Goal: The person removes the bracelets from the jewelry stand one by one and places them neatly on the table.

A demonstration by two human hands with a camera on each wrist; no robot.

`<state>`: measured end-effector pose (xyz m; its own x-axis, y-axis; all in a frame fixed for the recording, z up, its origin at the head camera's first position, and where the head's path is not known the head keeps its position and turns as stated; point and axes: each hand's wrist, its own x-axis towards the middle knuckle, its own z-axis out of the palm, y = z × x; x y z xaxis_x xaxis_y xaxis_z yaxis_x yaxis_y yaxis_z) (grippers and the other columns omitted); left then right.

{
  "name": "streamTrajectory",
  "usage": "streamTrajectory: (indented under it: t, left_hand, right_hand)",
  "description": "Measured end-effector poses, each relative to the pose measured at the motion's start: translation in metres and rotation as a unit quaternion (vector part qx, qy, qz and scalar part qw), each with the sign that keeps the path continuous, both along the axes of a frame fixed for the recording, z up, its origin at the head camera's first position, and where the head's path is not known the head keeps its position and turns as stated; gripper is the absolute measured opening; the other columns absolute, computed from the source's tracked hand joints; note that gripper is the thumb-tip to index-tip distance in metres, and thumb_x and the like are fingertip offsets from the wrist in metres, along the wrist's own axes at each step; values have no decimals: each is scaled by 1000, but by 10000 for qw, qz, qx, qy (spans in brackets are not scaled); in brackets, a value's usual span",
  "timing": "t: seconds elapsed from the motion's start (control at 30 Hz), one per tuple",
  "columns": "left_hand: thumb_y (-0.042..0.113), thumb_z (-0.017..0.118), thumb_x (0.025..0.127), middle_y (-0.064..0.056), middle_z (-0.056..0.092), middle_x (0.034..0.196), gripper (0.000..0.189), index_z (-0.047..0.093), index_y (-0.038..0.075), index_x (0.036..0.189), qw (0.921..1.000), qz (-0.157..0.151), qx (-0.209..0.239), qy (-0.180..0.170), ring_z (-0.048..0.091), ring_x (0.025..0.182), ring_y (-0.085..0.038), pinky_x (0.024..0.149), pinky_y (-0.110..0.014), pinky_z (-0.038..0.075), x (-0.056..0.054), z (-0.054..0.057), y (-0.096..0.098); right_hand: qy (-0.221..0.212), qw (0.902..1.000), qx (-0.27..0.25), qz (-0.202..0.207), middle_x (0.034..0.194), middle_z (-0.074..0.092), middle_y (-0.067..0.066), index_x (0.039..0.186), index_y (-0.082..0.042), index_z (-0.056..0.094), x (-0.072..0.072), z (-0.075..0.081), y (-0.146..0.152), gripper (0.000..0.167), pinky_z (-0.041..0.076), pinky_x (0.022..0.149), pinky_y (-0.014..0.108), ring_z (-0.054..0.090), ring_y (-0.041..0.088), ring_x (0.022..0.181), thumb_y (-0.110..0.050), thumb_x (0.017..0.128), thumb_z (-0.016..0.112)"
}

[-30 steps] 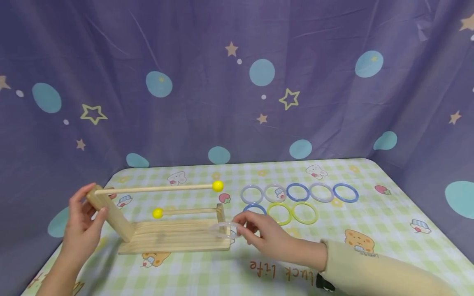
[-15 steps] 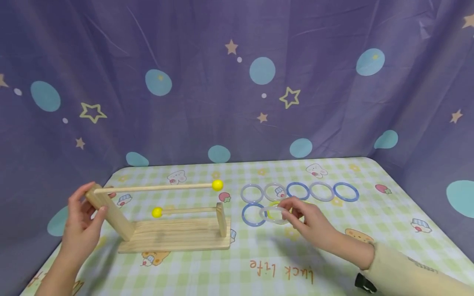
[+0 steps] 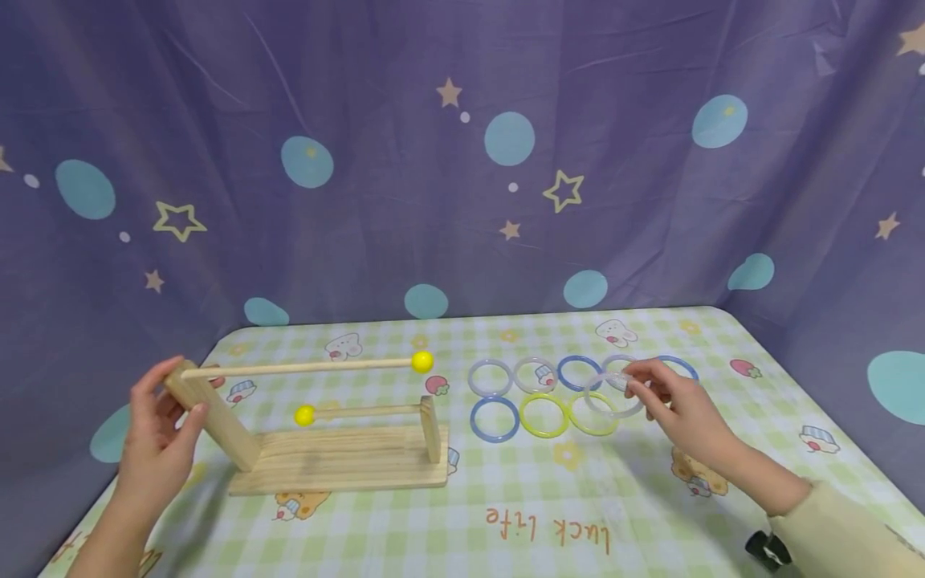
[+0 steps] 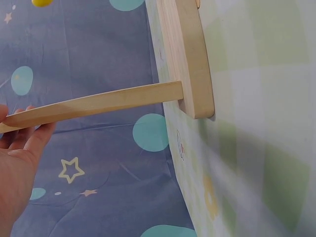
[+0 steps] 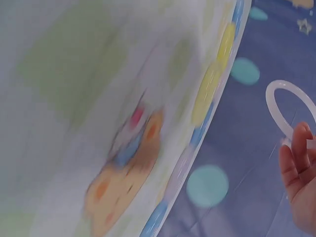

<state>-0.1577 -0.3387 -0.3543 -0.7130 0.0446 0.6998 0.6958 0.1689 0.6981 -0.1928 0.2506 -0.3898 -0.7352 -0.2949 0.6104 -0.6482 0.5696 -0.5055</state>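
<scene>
My left hand (image 3: pixel 160 437) grips the top of the taller upright of a wooden stand (image 3: pixel 340 461), thumb on one side and fingers on the other. From that upright a long rod with a yellow ball end (image 3: pixel 422 362) points right; a shorter rod with a yellow ball (image 3: pixel 305 415) points left from the low upright. Neither rod carries a ring. My right hand (image 3: pixel 682 413) pinches a clear whitish ring (image 3: pixel 614 415) by its edge, held above the table over the right end of the laid-out rings. The right wrist view shows this held ring (image 5: pixel 280 106) too.
Two rows of rings lie flat right of the stand: a back row of clear and blue rings (image 3: pixel 580 374), and a front row with a blue ring (image 3: pixel 495 419) and two yellow-green rings (image 3: pixel 544 415). A checked cloth (image 3: pixel 405 534) covers the table; a purple curtain (image 3: pixel 376 241) hangs behind.
My right hand has carried the clear ring rightwards, from beside the stand's low upright to above the rings' right side. My left hand keeps its grip on the tall upright.
</scene>
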Motion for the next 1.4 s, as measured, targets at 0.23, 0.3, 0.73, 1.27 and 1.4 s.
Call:
streamTrajectory:
  t: [0.23, 0.3, 0.73, 1.27, 1.4]
  left_hand:
    - [-28, 32, 88, -5, 39, 134, 66, 18, -3, 147, 9999, 96, -126, 56, 54, 116, -8, 89, -13, 44, -1, 0, -1]
    - [-28, 32, 87, -4, 39, 134, 66, 18, -4, 147, 9992, 279, -285, 48, 54, 116, -7, 89, -12, 43, 0, 0, -1]
    - [-28, 32, 88, -3, 41, 134, 65, 18, -4, 147, 9986, 376, -357, 61, 54, 115, -7, 88, -12, 44, 1, 0, 0]
    - [-28, 31, 88, -4, 41, 134, 66, 18, -3, 147, 9990, 334, -281, 2, 54, 116, -7, 88, -11, 44, 1, -1, 1]
    - [-27, 32, 88, -3, 41, 134, 65, 18, -3, 148, 9990, 347, -299, -6, 54, 116, -6, 87, -11, 44, 1, 0, 1]
  right_hand:
    - [-121, 9979, 521, -353, 80, 63, -1, 110, -9, 60, -10, -4, 31, 23, 41, 46, 22, 48, 6, 50, 6, 93, 60]
    - [-181, 9969, 648, -409, 79, 62, -3, 109, -9, 60, -12, -5, 37, 21, 41, 45, 23, 47, 4, 50, 5, 93, 60]
    - [-1329, 9848, 1028, -446, 76, 58, -2, 105, -5, 61, -22, -15, 59, 8, 39, 46, 25, 45, 4, 52, -4, 98, 57]
    - [-1625, 9668, 1821, -755, 82, 63, -6, 91, -12, 68, -42, -31, 61, 4, 43, 59, 28, 50, 7, 65, -11, 89, 70]
    - [-1729, 9633, 1912, -751, 82, 62, -6, 91, -13, 67, -44, -31, 59, 5, 45, 61, 31, 53, 9, 68, -12, 89, 71]
